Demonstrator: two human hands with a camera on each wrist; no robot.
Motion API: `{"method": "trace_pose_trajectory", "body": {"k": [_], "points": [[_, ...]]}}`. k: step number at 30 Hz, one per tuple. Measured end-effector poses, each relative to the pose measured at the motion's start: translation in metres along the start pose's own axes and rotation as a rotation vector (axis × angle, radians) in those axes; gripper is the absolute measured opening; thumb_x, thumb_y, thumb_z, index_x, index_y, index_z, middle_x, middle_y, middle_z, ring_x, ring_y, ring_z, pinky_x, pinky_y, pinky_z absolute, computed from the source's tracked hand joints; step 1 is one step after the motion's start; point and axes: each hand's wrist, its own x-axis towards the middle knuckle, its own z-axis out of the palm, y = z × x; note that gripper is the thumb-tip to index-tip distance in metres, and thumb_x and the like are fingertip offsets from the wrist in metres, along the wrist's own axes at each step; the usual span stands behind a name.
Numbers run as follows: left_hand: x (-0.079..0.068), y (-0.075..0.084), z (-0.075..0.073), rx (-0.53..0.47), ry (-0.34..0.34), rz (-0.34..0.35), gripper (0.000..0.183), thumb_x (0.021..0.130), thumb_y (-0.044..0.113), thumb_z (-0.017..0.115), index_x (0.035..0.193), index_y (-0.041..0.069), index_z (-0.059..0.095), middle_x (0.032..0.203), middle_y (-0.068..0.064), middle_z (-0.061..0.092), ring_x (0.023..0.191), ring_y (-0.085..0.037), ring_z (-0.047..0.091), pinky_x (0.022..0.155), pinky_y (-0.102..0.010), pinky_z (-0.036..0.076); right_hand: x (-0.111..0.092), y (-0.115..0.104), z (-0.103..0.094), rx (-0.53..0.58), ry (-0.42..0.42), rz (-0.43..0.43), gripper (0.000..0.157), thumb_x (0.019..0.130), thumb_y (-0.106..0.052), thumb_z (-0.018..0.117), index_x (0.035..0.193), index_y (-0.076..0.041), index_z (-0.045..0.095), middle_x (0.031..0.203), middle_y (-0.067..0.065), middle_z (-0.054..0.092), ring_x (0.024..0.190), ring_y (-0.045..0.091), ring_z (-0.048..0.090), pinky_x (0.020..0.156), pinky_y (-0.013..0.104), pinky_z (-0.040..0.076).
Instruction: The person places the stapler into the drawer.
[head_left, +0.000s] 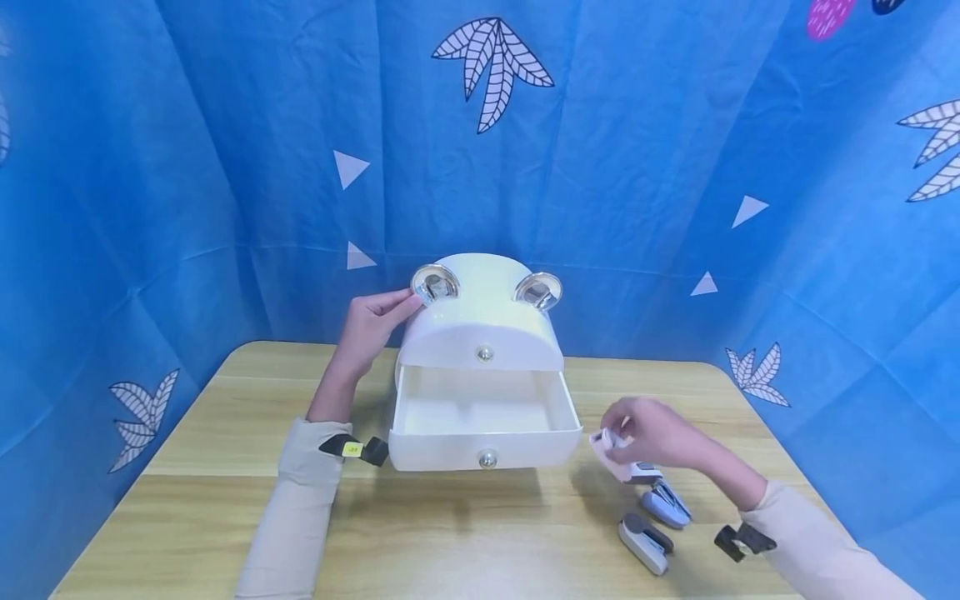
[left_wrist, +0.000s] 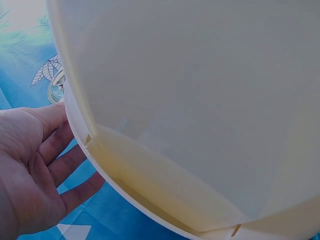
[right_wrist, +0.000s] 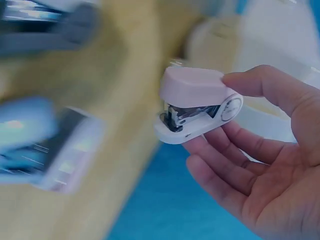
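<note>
A white desktop drawer box with two shiny round ears stands on the table, its lower drawer pulled out and bare inside. My left hand rests against the box's left side by the left ear; its fingers look fairly straight along the wall. Between thumb and fingers, my right hand pinches a small pink and white stapler, held to the right of the drawer. Below that hand lie a blue stapler, a grey stapler and another partly hidden stapler.
A wooden table carries everything. Blue patterned cloth hangs behind it and at both sides. A closed upper drawer with a round knob sits above the pulled-out one.
</note>
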Motion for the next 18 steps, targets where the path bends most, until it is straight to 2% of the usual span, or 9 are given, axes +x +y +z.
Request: {"method": "trace_pose_trajectory", "body": {"k": [5,10,14,18], "points": [[0.000,0.000,-0.001,-0.015,0.002,0.003,0.047,0.095,0.036,0.073,0.131,0.006,0.069,0.132,-0.016,0.069,0.127,-0.030,0.065,0.107,-0.046,0.052,0.002,-0.023,-0.038,0.008,0.131,-0.087,0.029,0.079,-0.009,0.083,0.105,-0.004,0.071,0.097,0.004,0.071,0.087,0.015,0.066,0.079,0.036,0.060],[0.000,-0.001,-0.001,-0.026,0.003,0.004,0.047,0.095,0.036,0.074,0.131,0.006,0.069,0.131,-0.017,0.069,0.127,-0.030,0.065,0.107,-0.048,0.052,0.007,-0.053,-0.060,-0.009,0.224,-0.198,0.032,0.082,-0.010,0.083,0.112,-0.006,0.072,0.101,0.002,0.072,0.093,0.016,0.068,0.083,0.036,0.062],[0.000,-0.001,-0.001,-0.026,0.002,-0.002,0.048,0.094,0.036,0.074,0.131,0.006,0.068,0.132,-0.017,0.069,0.127,-0.031,0.064,0.107,-0.050,0.051,0.017,-0.081,-0.065,-0.018,0.227,-0.302,0.030,0.083,-0.007,0.082,0.112,-0.010,0.074,0.101,-0.002,0.070,0.091,0.015,0.067,0.079,0.029,0.061],[0.000,0.000,0.000,-0.024,0.003,-0.011,0.048,0.094,0.037,0.074,0.131,0.007,0.069,0.133,-0.015,0.069,0.128,-0.030,0.064,0.107,-0.050,0.052,0.030,-0.115,-0.062,-0.042,0.160,-0.411,0.029,0.086,-0.006,0.078,0.115,-0.008,0.074,0.101,-0.001,0.069,0.089,0.015,0.066,0.071,0.026,0.059]]}}
